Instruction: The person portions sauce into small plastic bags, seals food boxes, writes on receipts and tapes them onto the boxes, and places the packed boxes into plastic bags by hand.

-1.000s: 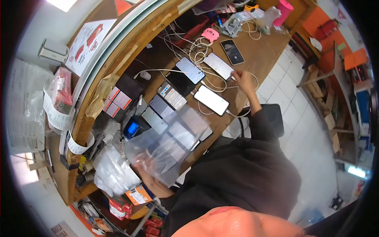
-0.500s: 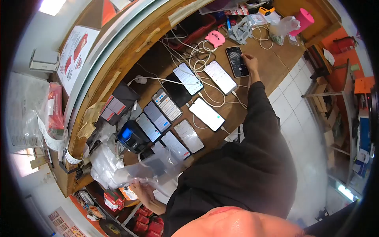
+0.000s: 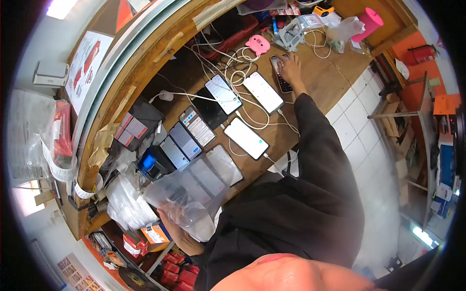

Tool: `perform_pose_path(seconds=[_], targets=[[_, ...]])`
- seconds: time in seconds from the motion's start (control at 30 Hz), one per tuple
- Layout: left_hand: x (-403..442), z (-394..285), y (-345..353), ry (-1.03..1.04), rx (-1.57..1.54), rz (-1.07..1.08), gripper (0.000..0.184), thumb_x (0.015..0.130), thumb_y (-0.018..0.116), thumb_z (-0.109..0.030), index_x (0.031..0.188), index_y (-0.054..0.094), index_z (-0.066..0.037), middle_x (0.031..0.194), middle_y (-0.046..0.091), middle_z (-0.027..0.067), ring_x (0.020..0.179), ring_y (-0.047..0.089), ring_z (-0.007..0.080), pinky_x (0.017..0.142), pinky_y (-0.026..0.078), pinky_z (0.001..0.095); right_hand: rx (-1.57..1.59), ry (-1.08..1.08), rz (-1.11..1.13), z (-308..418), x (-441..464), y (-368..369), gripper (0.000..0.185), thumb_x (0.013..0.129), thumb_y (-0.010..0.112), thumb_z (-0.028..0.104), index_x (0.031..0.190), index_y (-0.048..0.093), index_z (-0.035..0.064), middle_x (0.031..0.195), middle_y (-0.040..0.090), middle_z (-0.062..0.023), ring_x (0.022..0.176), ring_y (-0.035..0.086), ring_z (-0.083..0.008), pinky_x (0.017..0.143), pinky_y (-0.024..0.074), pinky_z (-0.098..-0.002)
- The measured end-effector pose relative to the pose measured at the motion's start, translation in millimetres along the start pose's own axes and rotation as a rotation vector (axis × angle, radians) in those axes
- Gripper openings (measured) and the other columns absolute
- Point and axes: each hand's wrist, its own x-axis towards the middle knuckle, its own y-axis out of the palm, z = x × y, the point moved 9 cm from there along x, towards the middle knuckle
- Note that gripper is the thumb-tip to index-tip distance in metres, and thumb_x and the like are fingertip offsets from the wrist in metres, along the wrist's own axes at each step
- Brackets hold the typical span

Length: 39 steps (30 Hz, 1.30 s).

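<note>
My left hand [image 3: 178, 232] is closed on a clear plastic bag [image 3: 187, 194] at the lower left. The bag spreads over several phones, which show through it. At the far side of the wooden table, my right hand [image 3: 291, 70] lies over a dark phone [image 3: 283, 83], fingers apart and touching its screen; part of that screen is hidden. Beside it are a lit phone [image 3: 263, 92] on a white cable and another lit phone [image 3: 246, 138]. Farther left rests a phone with a list on screen [image 3: 197, 126].
Tangled white cables [image 3: 238, 77] and a pink pig-shaped item [image 3: 258, 44] lie at the back. A small black device with a blue screen [image 3: 151, 162] stands left, near crumpled plastic bags [image 3: 127, 203]. A pink cup [image 3: 370, 22] is at the far right corner.
My right hand has moved from the dark phone's side edge onto its screen. My left hand has shifted the plastic bag, which now spreads wider over the nearer phones. The view has shifted slightly.
</note>
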Motion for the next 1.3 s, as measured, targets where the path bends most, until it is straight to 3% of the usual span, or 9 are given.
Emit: perform_pose_path(seconds=[0.23,0.4,0.5,0.7,0.8,0.87,0.97,1.07,1.3], targets=[[-1.9,0.0,33.3,0.126,-0.047,0.438,0.030,0.091,0.060,-0.032,0.107,0.052,-0.008,0.083,0.054,0.0009,0.074,0.054,0.0109,0.066,0.047,0.0278,-0.378,-0.241,0.044,70.7,-43.2,-36.0,0.024,0.081,0.054,0.017,0.097,0.070,0.0112,0.121,0.057,-0.0190,0.110,0.052,-0.0339,0.095,0.0382,-0.0468],[11.0,36.6,62.2,0.019,-0.049,0.480,0.032,0.084,0.067,-0.019,0.107,0.050,-0.005,0.089,0.056,0.0032,0.078,0.057,0.0125,0.060,0.047,0.0260,1.119,-0.169,0.774,231.7,-160.0,-100.9,0.014,0.085,0.057,0.012,0.088,0.065,0.0004,0.071,0.061,-0.0058,0.067,0.056,-0.0106,0.058,0.0460,-0.0274],[4.1,45.9,111.9,0.033,-0.036,0.549,0.044,0.081,0.071,-0.022,0.114,0.049,-0.003,0.096,0.056,0.0053,0.081,0.058,0.0153,0.066,0.049,0.0273,1.007,-0.154,1.355,306.5,-237.9,-141.8,0.041,0.082,0.070,0.039,0.077,0.061,-0.0009,0.061,0.058,-0.0074,0.056,0.053,-0.0117,0.052,0.0432,-0.0279],[16.1,69.8,106.2,-0.134,-0.001,0.565,0.051,0.077,0.074,-0.021,0.117,0.048,-0.001,0.099,0.055,0.0050,0.083,0.056,0.0165,0.075,0.045,0.0279,1.221,-0.459,1.170,317.5,-259.8,-141.5,0.036,0.083,0.064,0.027,0.065,0.053,-0.0020,0.053,0.048,-0.0116,0.049,0.043,-0.0174,0.049,0.0375,-0.0332],[34.9,-2.6,88.9,0.746,0.975,0.516,0.043,0.077,0.070,-0.010,0.113,0.051,0.003,0.096,0.056,0.0051,0.087,0.055,0.0163,0.075,0.044,0.0266,1.093,-0.393,0.715,248.1,-184.5,-139.2,0.019,0.077,0.060,0.012,0.066,0.047,0.0027,0.060,0.047,-0.0106,0.057,0.050,-0.0215,0.053,0.0389,-0.0342],[36.3,-39.5,93.6,0.753,1.131,0.210,0.038,0.077,0.068,-0.006,0.110,0.054,0.004,0.094,0.058,0.0066,0.088,0.056,0.0167,0.077,0.044,0.0263,0.859,-0.355,0.348,234.4,-159.0,-175.4,0.017,0.074,0.060,0.010,0.079,0.044,0.0054,0.077,0.049,-0.0091,0.073,0.055,-0.0269,0.062,0.0426,-0.0361],[1.4,-50.5,126.8,0.907,0.590,0.114,0.016,0.077,0.063,0.001,0.093,0.061,0.003,0.083,0.060,0.0084,0.077,0.056,0.0190,0.072,0.044,0.0274,1.000,-0.103,0.482,249.0,-172.6,-169.7,0.021,0.075,0.060,0.012,0.088,0.045,0.0061,0.078,0.053,-0.0148,0.076,0.058,-0.0316,0.064,0.0456,-0.0396],[-19.5,-20.9,144.6,0.812,0.439,0.300,0.005,0.077,0.061,0.005,0.075,0.057,0.001,0.071,0.056,0.0081,0.066,0.050,0.0191,0.065,0.043,0.0285,0.546,-0.533,0.904,301.7,-245.8,-123.7,0.026,0.077,0.062,0.016,0.092,0.044,0.0049,0.074,0.060,-0.0233,0.074,0.065,-0.0346,0.060,0.0484,-0.0463],[7.7,-47.7,87.2,0.850,0.371,0.137,0.032,0.089,0.060,-0.004,0.068,0.035,-0.008,0.064,0.030,-0.0059,0.057,0.031,0.0046,0.051,0.028,0.0220,0.751,-0.016,0.531,187.3,-162.1,-125.5,0.040,0.077,0.064,-0.002,0.115,0.054,0.0041,0.074,0.059,-0.0056,0.066,0.053,-0.0087,0.066,0.0455,-0.0247]])
